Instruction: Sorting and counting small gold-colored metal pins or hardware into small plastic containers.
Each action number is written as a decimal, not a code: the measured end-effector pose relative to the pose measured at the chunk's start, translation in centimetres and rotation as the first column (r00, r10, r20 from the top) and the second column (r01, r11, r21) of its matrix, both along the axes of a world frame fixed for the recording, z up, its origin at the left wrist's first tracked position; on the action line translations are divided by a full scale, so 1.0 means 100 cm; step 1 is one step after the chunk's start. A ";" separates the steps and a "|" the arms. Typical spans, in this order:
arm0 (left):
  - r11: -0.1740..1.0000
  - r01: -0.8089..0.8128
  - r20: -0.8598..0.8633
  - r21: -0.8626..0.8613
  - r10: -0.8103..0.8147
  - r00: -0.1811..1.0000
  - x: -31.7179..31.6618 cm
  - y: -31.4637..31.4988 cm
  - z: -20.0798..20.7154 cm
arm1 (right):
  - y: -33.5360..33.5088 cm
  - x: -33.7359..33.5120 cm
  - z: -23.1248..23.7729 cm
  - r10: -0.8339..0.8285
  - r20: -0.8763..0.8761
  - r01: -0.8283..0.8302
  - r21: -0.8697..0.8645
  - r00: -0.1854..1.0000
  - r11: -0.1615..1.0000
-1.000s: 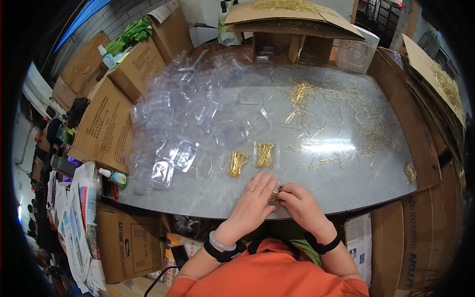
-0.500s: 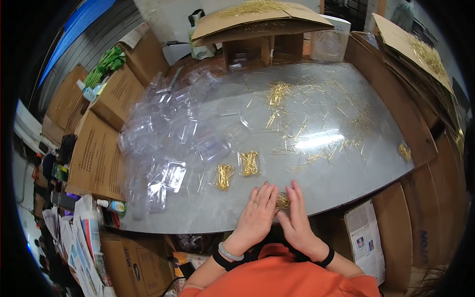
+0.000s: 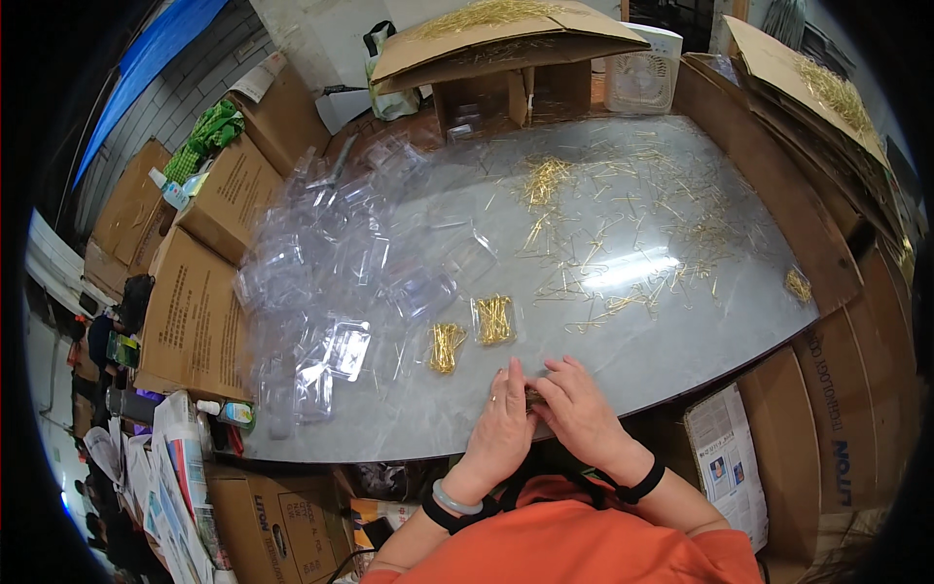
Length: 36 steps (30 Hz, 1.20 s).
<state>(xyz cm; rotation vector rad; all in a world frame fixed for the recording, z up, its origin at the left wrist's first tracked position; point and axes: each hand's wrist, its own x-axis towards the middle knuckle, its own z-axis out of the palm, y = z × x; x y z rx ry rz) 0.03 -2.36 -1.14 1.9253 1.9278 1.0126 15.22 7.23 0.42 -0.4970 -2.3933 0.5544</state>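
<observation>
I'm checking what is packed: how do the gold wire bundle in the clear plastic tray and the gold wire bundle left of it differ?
The right gold wire bundle sits inside a clear plastic tray; the left gold wire bundle shows no tray and appears to lie straight on the grey table. The left bundle looks narrower than the right one and sits lower in the picture. Both are gold-coloured.
</observation>
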 end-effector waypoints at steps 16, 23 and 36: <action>0.969 -0.237 0.051 0.069 0.234 0.971 0.000 -0.032 0.012 | -0.002 0.002 0.002 0.007 0.077 -0.018 0.145 0.997 0.989; 0.951 -0.290 -0.064 0.104 0.298 0.953 -0.013 -0.052 0.024 | -0.003 0.004 0.003 0.017 0.070 -0.025 0.123 0.997 0.992; 0.969 -0.212 0.022 0.129 0.211 0.977 -0.027 -0.030 0.030 | 0.001 0.009 0.001 0.074 0.022 -0.074 0.022 0.997 0.997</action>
